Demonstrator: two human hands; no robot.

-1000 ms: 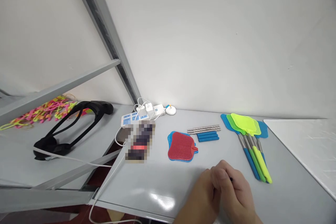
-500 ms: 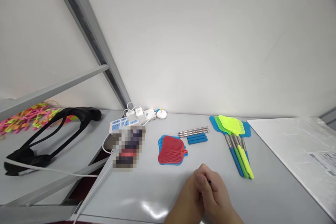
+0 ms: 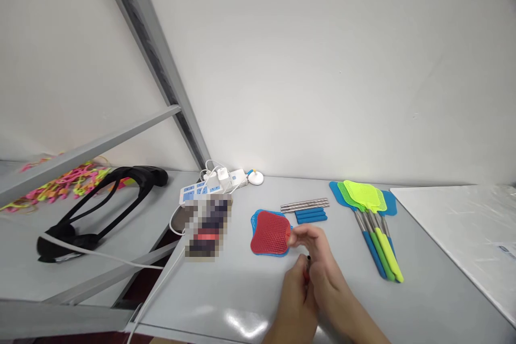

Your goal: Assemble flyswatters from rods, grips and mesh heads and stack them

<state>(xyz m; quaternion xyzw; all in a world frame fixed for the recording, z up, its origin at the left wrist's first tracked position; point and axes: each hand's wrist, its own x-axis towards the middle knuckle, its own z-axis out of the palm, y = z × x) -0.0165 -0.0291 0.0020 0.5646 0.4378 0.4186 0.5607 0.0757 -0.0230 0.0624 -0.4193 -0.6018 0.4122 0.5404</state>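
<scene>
By red swatter head (image 3: pixel 271 232), right hand (image 3: pixel 323 266) newly uncurled, left hand (image 3: pixel 297 291) gripping tube (image 3: pixel 307 273)

Black curved headband-like frame (image 3: pixel 150 178), left | pink-yellow-orange stringy pile (image 3: pixel 83 178) behind it | white-and-blue rectangular power strip (image 3: pixel 198 191) near grey metal post (image 3: pixel 162 59) | flat white film-covered panel (image 3: pixel 459 226), right

Bright, diffuse light; white glare on glossy grey desk (image 3: pixel 193 287). Dark rectangular object (image 3: pixel 208 228) pixelated; top-right corner darkened.

Loose swatter heads (image 3: pixel 271 232) are red and blue mesh; whole swatters (image 3: pixel 366 196) blue, green, neon yellow, silver-shafted; grip sleeves (image 3: pixel 311 215) blue; rods (image 3: pixel 305 205) silver; tabletop (image 3: pixel 226 285) grey.
</scene>
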